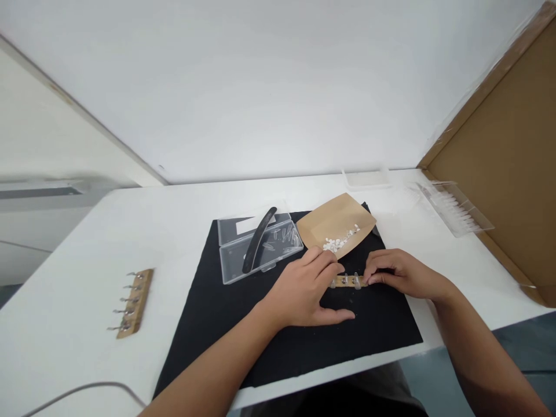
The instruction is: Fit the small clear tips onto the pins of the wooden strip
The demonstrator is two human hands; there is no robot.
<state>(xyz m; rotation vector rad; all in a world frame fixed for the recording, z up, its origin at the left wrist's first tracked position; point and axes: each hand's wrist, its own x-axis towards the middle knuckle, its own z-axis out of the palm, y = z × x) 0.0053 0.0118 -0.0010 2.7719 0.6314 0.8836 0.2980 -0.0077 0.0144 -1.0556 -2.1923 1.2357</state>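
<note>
Narrow tan strip (350, 281) w/ clear plastic tips (357, 281): on black cloth (304, 356), btwn hands. L hand (305, 289): thumb spread, fingers over L end; R hand (403, 274): fingers pinching R end. Keep strip flat; avoid knocking tips.

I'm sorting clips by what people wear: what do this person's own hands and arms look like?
The left hand and right hand are bare, with no gloves, rings or markings to be made out. The left forearm and right forearm show no sleeve, watch or bracelet.
</note>
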